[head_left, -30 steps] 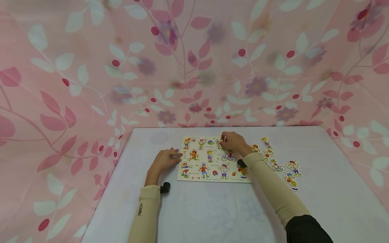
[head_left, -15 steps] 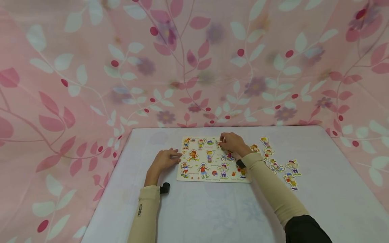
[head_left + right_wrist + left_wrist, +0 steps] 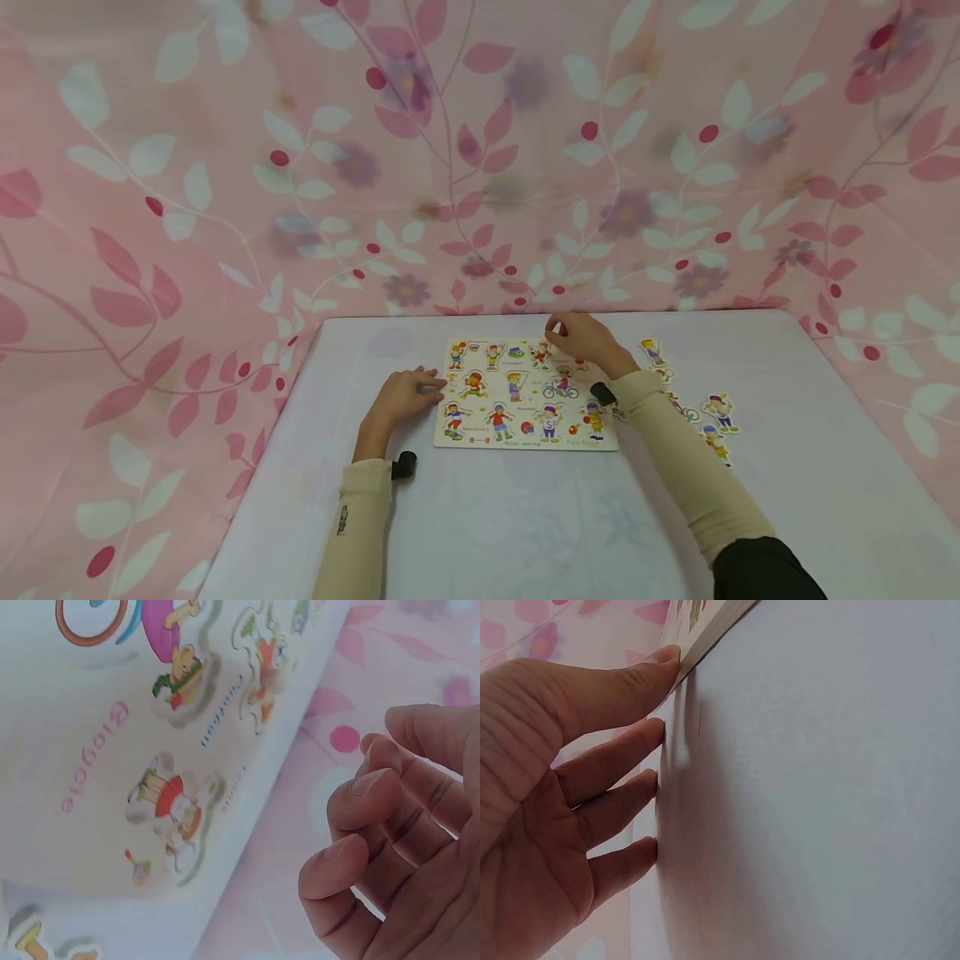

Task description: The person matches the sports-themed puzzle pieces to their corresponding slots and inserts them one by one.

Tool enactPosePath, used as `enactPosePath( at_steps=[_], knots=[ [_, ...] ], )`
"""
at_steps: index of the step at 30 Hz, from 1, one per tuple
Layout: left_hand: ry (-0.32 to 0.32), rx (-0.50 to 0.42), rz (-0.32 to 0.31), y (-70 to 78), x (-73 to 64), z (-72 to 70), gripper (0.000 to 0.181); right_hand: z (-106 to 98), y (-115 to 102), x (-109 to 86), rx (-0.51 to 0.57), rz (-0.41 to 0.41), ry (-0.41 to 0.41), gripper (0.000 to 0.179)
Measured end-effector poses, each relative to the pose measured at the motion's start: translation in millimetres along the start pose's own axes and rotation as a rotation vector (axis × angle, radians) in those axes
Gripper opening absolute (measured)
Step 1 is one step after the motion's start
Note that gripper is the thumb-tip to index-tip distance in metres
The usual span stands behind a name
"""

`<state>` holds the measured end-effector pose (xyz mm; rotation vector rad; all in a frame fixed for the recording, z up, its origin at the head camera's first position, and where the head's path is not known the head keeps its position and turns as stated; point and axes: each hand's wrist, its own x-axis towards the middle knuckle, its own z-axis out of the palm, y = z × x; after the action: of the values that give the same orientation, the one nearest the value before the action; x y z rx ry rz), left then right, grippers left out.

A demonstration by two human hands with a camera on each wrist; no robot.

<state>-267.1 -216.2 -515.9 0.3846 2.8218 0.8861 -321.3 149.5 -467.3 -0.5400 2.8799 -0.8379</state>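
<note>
A pale puzzle board (image 3: 444,442) printed with sporting children lies flat on the table, with figure pieces in it. My left hand (image 3: 403,396) rests at its left side, fingers extended; in the left wrist view the thumb (image 3: 641,682) touches the board's edge. Above the board's far right corner is my right hand (image 3: 588,337), its fingers loosely bent and holding nothing. In the right wrist view it is apart from the board, beside the footballer piece (image 3: 264,667). My right forearm hides part of the board's right edge.
Loose figure pieces lie right of the board, among them a batter-like figure (image 3: 651,351), a purple-capped figure (image 3: 720,412) and a blue-capped figure (image 3: 715,444). My right sleeve covers some of them. Pink floral cloth (image 3: 480,167) hangs behind the white table (image 3: 510,533).
My right hand has let go of the footballer piece, which now shows in the board, and has lifted away and slightly to the right. The left hand stays at the board's edge.
</note>
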Motion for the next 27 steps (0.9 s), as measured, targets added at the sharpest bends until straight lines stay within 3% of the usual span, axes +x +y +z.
enactPosePath(
  at_steps=[27],
  knots=[
    [-0.007,-0.012,-0.018,2.2,-0.4,-1.1,0.029,-20.4,-14.8,-54.3,-0.053,-0.019,0.106,0.021]
  ],
)
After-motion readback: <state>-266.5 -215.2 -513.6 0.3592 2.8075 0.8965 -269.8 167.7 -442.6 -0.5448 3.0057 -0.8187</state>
